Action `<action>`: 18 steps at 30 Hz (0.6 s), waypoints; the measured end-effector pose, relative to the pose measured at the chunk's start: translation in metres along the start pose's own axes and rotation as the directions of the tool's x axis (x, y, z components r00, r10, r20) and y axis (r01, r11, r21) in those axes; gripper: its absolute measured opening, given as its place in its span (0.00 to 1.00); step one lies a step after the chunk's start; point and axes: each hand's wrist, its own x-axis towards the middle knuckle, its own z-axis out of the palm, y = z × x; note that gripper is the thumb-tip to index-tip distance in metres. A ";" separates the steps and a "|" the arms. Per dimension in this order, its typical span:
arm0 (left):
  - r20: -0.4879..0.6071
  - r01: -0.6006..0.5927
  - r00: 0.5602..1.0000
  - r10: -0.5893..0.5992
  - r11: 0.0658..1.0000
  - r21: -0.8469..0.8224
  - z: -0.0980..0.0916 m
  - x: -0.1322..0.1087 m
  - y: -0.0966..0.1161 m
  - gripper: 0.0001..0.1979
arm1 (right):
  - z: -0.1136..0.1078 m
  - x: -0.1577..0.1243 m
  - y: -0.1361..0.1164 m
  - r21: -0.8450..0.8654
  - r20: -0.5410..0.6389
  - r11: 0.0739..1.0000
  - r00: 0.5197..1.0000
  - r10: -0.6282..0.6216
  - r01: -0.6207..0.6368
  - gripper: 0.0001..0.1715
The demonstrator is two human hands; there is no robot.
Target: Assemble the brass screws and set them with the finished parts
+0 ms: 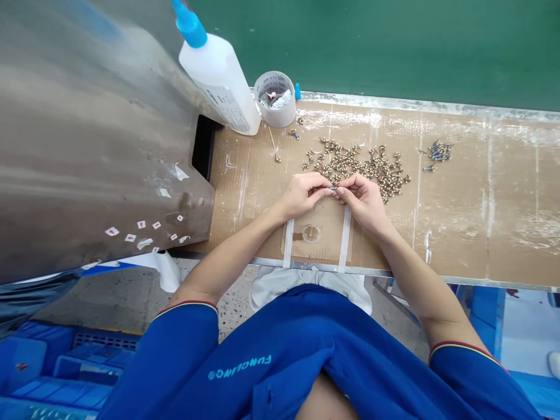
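My left hand [301, 193] and my right hand [366, 201] meet fingertip to fingertip over the cardboard-covered bench. Pinched between them is a small metal piece with a blue part [332, 188]; its exact kind is too small to tell. Just beyond the fingers spreads a pile of small brass-coloured metal pieces [387, 175]. To the right lies a smaller group of similar pieces with blue parts [438, 151]. Nearer my body, a small clear round dish [311, 233] rests on a cardboard patch [328, 248] held by white tape strips.
At the back left stand a white bottle with a blue nozzle [221, 76] and a round tub [280, 116] holding scraps. A blue cap [298, 91] sits beside the tub. A metal panel [109, 146] borders the left side; a green surface [385, 46] lies beyond the bench.
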 end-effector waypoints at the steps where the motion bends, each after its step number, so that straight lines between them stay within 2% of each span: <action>1: 0.002 -0.002 1.000 0.002 1.000 0.003 0.000 0.000 0.000 0.13 | 0.000 0.000 0.000 0.000 -0.003 1.000 1.000 0.000 0.000 0.26; 10: 0.035 -0.036 0.999 0.034 0.997 0.067 0.004 -0.003 -0.006 0.14 | 0.001 -0.001 -0.001 -0.079 -0.012 0.994 0.997 -0.078 0.077 0.18; 18: 0.046 -0.033 0.998 0.030 0.997 0.071 0.009 -0.003 -0.014 0.13 | 0.004 -0.001 0.006 -0.122 0.029 0.989 0.996 -0.080 0.083 0.17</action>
